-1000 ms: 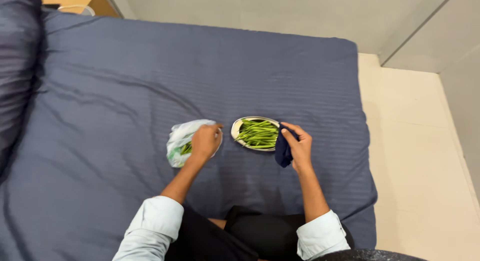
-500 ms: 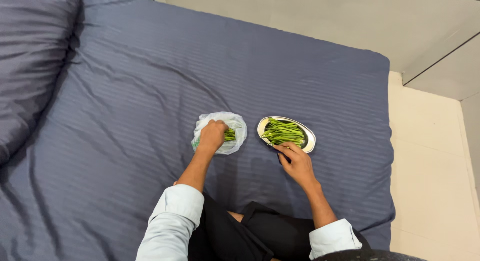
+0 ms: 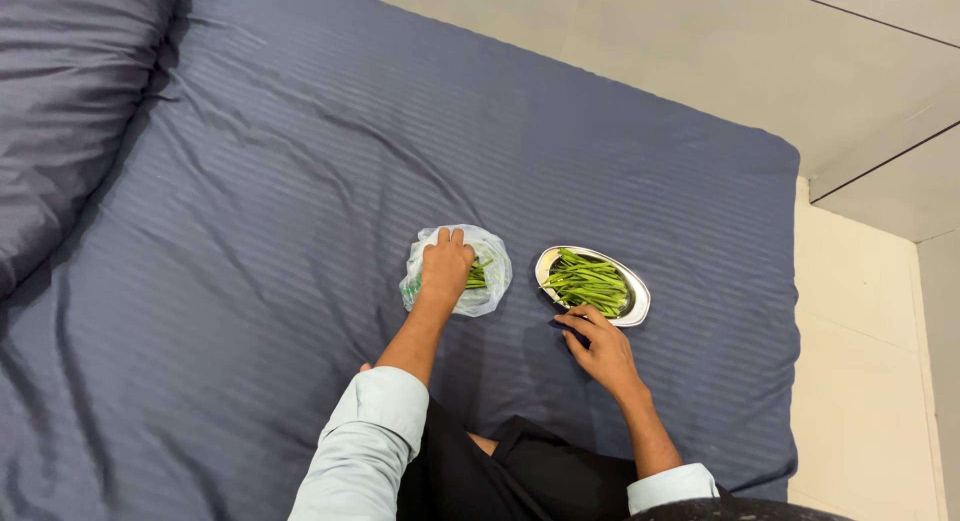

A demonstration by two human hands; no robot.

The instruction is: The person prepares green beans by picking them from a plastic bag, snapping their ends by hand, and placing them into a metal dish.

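My left hand [image 3: 445,266] rests on a clear plastic bag [image 3: 488,281] of green beans [image 3: 476,275] lying on the bed, its fingers curled over the bag's top edge. To the right stands an oval metal plate [image 3: 636,303] heaped with long green beans [image 3: 588,282]. My right hand [image 3: 600,346] lies just below the plate's near rim, fingers bent. A scrap of dark blue cloth [image 3: 566,327] peeks out from under those fingers; most of it is hidden by the hand.
Everything sits on a bed with a dark blue striped sheet [image 3: 300,181]. A matching pillow [image 3: 60,91] lies at the far left. The bed's right edge meets a pale tiled floor [image 3: 860,381]; my dark-trousered legs are at the bottom.
The view has shifted, so bag and plate now appear further right. My left hand moved onto the top of the bag. My right hand lowered to the sheet below the plate, covering most of the cloth.
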